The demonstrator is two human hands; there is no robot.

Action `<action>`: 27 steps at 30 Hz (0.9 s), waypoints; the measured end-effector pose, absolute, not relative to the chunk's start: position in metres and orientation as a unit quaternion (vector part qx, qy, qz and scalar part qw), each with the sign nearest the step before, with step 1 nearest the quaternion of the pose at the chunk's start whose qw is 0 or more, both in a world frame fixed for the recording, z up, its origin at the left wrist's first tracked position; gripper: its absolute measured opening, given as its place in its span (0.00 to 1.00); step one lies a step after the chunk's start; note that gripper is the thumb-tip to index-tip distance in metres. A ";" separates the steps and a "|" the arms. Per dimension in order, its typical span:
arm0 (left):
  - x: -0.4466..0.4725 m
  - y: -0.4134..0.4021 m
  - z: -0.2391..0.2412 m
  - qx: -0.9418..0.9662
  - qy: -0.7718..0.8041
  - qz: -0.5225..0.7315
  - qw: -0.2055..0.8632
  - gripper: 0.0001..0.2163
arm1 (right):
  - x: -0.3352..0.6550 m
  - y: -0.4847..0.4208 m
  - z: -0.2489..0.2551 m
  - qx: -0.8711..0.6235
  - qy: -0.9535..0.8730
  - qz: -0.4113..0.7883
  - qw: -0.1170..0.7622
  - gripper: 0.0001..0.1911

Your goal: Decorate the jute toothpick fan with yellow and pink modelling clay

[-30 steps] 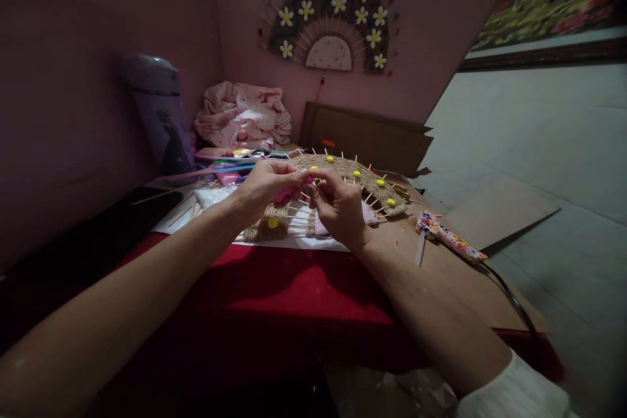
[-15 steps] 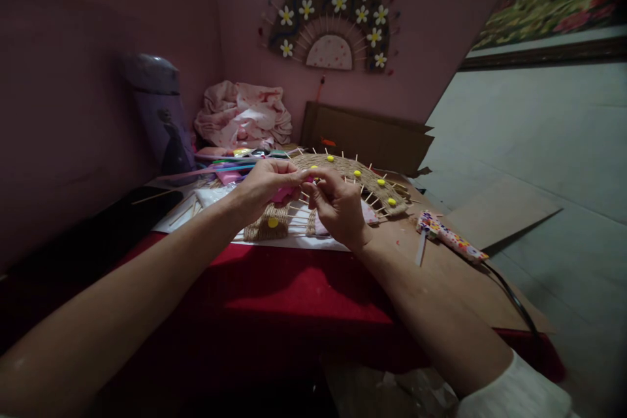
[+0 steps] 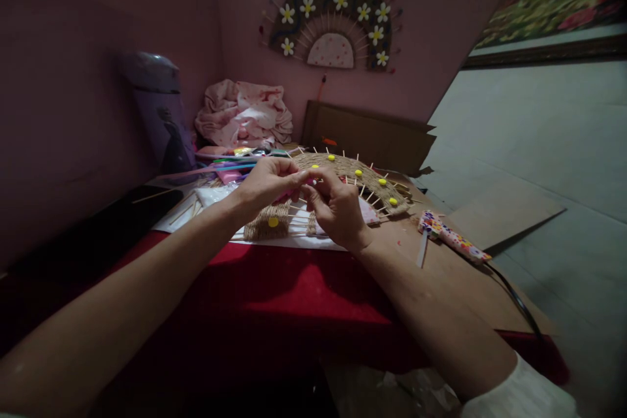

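Observation:
My left hand and my right hand meet fingertip to fingertip above a half-round fan of woven jute stuck with wooden skewers and dotted with yellow buttons. Both hands are closed in a pinch around a small pink piece, which shows just under my left fingers. The jute fan lies on a white sheet on a red-covered table. What the right fingertips grip is too small to make out.
A patterned glue gun with a black cord lies right of the fan on brown cardboard. Coloured sheets and sticks, a pink cloth bundle and a purple container stand behind. A finished flower fan hangs on the wall.
Hardly anything differs: both hands stay pinched together over the fan, with only slight finger motion and a small shift of view.

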State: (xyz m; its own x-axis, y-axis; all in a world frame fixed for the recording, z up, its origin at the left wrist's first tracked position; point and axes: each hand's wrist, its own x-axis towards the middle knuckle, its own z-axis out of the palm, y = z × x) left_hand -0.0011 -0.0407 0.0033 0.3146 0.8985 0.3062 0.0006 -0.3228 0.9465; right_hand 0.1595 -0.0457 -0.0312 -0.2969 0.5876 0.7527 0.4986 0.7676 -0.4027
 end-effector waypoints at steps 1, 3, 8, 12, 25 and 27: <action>-0.001 -0.041 0.004 0.661 0.342 0.477 0.467 0.17 | 0.159 -0.046 -0.031 -0.338 -0.804 0.048 0.487 0.07; -0.001 -0.041 0.005 0.665 0.349 0.480 0.453 0.17 | 0.159 -0.047 -0.031 -0.340 -0.804 0.049 0.485 0.07; 0.001 -0.042 0.008 0.680 0.372 0.475 0.417 0.16 | 0.158 -0.047 -0.031 -0.348 -0.808 0.045 0.473 0.08; 0.002 -0.042 0.007 0.679 0.382 0.474 0.410 0.14 | 0.158 -0.046 -0.031 -0.359 -0.810 0.039 0.462 0.09; 0.001 -0.041 0.002 0.629 0.318 0.501 0.502 0.18 | 0.160 -0.040 -0.034 -0.304 -0.776 0.097 0.544 0.08; 0.001 -0.042 0.003 0.616 0.308 0.505 0.520 0.18 | 0.159 -0.041 -0.033 -0.291 -0.765 0.114 0.564 0.08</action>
State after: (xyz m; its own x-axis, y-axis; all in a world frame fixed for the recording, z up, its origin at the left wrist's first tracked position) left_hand 0.0010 -0.0422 0.0026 0.2998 0.9049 0.3022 -0.1472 -0.2691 0.9518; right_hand 0.1588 -0.0408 -0.0335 -0.1951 0.5726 0.7963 0.3163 0.8053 -0.5015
